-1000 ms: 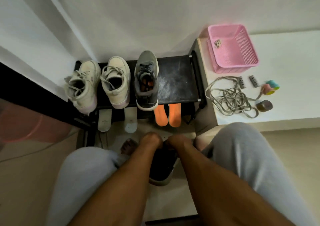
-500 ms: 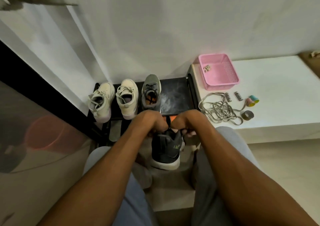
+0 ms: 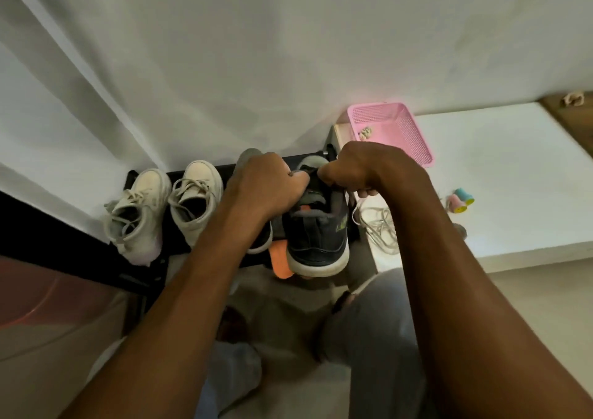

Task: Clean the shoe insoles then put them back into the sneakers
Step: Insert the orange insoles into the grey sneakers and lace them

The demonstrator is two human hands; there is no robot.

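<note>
Dark sneaker (image 3: 316, 239), gripped in curled fingers (image 3: 296, 182) of left hand (image 3: 266, 184) and right hand (image 3: 362, 168), overlaps orange insole (image 3: 279, 259).

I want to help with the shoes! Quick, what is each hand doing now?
Left hand: closed, gripping the dark sneaker at its opening.
Right hand: closed, gripping the same dark sneaker.
</note>
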